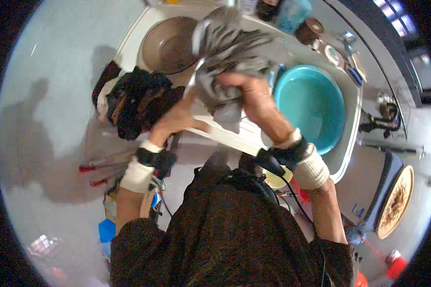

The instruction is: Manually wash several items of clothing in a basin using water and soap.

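Note:
A bunched grey cloth (233, 53), blurred by motion, is over the middle of a white sink (244, 138). My right hand (256, 98) is closed on its near part, and a lower fold hangs between my hands. My left hand (176, 122) is just left of the cloth, thumb and fingers apart, with nothing seen in it. Blur hides whether its fingertips touch the cloth. Beside that hand, a pile of dark cloth (136, 100) lies on the sink's left edge. To the right of my right hand stands a turquoise basin (310, 107) with liquid in it.
A brown basin (170, 45) sits at the sink's far left. Along the far right ledge are a light-blue container (294, 14), a brown cup (309, 30) and a brush (355, 75). A round tan tray (395, 202) is at right. A black cable (298, 193) runs by my right arm.

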`<state>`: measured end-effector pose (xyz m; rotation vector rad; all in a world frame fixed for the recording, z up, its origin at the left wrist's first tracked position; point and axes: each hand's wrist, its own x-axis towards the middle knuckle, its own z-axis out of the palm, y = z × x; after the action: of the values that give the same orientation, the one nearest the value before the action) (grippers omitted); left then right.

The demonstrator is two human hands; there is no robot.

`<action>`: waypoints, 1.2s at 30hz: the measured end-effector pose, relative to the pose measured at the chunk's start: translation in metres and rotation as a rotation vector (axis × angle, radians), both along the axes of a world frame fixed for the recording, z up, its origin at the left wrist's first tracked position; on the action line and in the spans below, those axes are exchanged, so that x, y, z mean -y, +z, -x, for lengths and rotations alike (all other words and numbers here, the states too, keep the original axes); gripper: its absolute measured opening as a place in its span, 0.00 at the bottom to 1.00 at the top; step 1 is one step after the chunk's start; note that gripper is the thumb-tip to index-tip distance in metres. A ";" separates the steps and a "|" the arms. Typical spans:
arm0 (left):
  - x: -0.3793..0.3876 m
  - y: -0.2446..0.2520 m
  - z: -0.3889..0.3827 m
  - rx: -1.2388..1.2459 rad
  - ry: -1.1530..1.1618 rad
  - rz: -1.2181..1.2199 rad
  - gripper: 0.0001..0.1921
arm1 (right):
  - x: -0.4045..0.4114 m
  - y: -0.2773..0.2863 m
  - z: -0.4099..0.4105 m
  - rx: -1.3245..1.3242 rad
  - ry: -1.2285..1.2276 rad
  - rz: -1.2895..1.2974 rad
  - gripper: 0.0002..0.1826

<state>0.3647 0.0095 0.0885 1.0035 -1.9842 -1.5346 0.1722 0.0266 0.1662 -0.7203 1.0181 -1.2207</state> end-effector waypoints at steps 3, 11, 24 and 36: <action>-0.020 -0.009 0.034 -0.074 0.098 0.064 0.53 | 0.001 0.037 0.007 0.320 0.007 -0.066 0.17; -0.061 0.033 -0.009 0.179 0.293 -0.185 0.35 | 0.046 -0.027 -0.018 0.197 0.178 -0.096 0.18; -0.077 -0.058 -0.043 0.589 0.634 -0.204 0.50 | 0.094 -0.171 -0.081 -0.509 0.417 -0.028 0.23; -0.076 -0.048 -0.062 0.838 0.562 0.076 0.30 | 0.086 -0.182 -0.015 -1.120 0.453 0.118 0.28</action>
<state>0.4264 0.0852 0.0409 2.1850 -1.9228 -0.7680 0.1872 -0.0598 -0.0161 -1.7094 1.5462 -0.4116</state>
